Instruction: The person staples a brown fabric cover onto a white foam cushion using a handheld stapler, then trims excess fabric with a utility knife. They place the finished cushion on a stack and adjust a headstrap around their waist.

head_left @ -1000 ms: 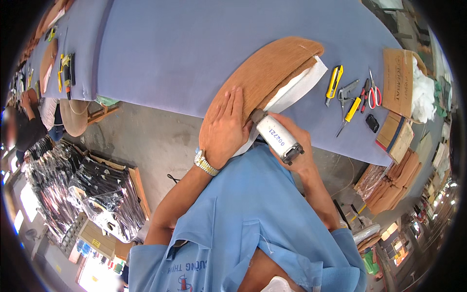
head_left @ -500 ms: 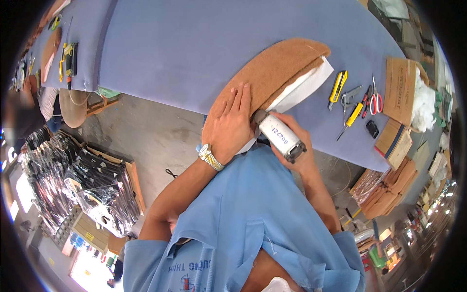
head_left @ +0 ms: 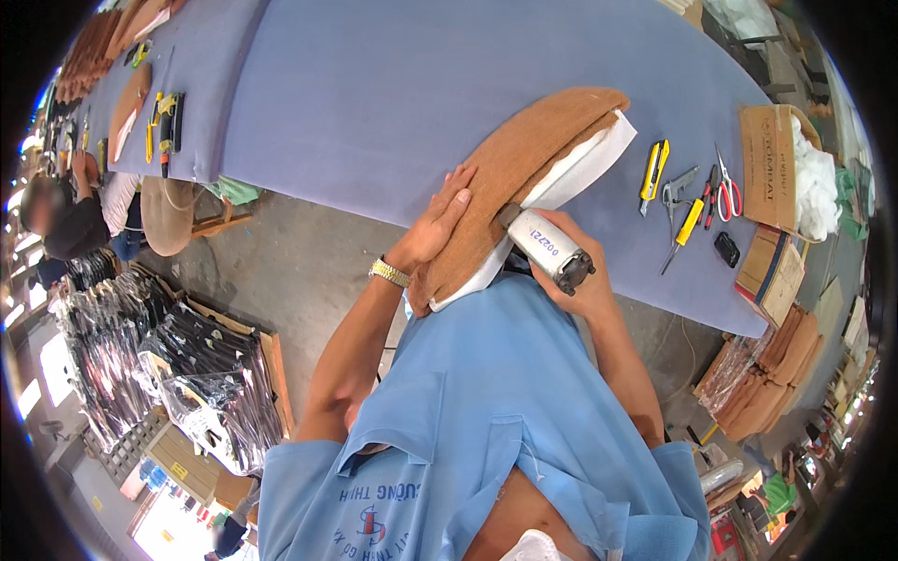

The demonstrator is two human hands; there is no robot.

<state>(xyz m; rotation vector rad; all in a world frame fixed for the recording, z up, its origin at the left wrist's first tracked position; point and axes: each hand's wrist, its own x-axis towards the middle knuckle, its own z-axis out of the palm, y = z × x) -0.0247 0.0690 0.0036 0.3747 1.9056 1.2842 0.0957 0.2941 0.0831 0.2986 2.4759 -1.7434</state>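
Observation:
A curved brown upholstered piece [head_left: 510, 164] lies over the front edge of the blue-covered table, its near end against my shirt. White backing fabric [head_left: 594, 159] sticks out along its right side. My left hand [head_left: 440, 222] rests along the piece's left edge, fingers extended and laid against the brown cover. In my right hand [head_left: 587, 280] is a pale staple gun [head_left: 543, 245] with a dark end cap. Its nose meets the right edge of the brown piece, near the fold. My right fingers are partly hidden behind the tool.
To the right lie a yellow utility knife [head_left: 655, 176], a grey tool [head_left: 677, 185], a yellow-handled screwdriver [head_left: 686, 224] and red-handled scissors [head_left: 728, 194]. A cardboard box [head_left: 769, 168] with white stuffing stands beyond. Another person [head_left: 70, 220] is at far left, near stacked wrapped parts [head_left: 122, 346].
My left hand has slid from the top of the brown piece to its left edge, uncovering its near end. The staple gun stays at the right edge, shifted slightly.

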